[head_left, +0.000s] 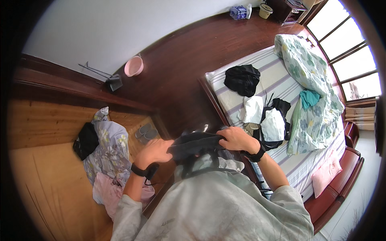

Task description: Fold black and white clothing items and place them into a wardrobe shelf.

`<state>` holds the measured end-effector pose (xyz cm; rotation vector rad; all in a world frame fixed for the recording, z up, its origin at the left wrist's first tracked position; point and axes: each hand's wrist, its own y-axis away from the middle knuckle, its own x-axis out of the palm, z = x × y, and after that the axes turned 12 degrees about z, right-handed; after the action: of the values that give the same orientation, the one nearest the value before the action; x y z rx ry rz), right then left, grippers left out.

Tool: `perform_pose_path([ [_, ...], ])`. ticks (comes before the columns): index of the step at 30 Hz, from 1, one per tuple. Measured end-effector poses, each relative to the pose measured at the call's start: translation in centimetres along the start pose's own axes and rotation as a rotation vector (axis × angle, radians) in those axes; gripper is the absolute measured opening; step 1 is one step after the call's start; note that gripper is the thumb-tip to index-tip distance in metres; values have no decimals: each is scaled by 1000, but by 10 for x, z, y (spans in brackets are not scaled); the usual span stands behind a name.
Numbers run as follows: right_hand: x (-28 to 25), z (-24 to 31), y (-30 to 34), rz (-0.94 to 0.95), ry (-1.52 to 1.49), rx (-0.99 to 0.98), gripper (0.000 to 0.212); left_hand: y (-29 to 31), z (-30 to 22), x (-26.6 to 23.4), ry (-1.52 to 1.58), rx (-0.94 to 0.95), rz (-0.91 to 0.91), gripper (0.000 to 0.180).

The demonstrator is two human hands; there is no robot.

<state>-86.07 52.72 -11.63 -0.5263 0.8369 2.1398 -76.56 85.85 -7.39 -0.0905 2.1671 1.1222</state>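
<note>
Between my two hands a black garment (194, 145) is stretched, its band-like upper edge pulled straight in front of my body. My left hand (157, 152) is closed on its left end, and my right hand (237, 139) pinches the right end. Below the band the cloth hangs down, partly blurred, so its exact kind is unclear. Nearest my right hand, white clothes (274, 125) and black clothes lie heaped on the bed's striped sheet (277, 160). Farther back on the sheet is a crumpled black garment (242, 79).
A floral quilt (305, 68), a teal cloth (309, 99) and a pink pillow (326, 173) lie on the bed. On the left, a wooden surface carries floral bedding (110, 140) and a black cloth (86, 141). Grey slippers (146, 133), a dustpan (115, 82) and a pink basin (134, 66) stand beyond.
</note>
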Motion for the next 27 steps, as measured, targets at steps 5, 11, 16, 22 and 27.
perform_pose_path([
  [5, 2, -2, 2, 7, -133, -9, 35, -2, 2, 9, 127, -26, -50, 42],
  [11, 3, -4, -1, -164, -337, -116, 40, -14, 3, 18, 267, -125, -206, 38],
  [16, 7, 17, -13, -294, -446, -82, 40, -17, -18, 2, 450, -30, -203, 35],
  [22, 1, 68, -26, -208, -379, -258, 67, -36, -23, 14, 964, 283, -207, 47],
  [27, 16, 81, -22, -293, -229, -451, 86, -35, -37, -2, 1236, 283, -231, 48],
])
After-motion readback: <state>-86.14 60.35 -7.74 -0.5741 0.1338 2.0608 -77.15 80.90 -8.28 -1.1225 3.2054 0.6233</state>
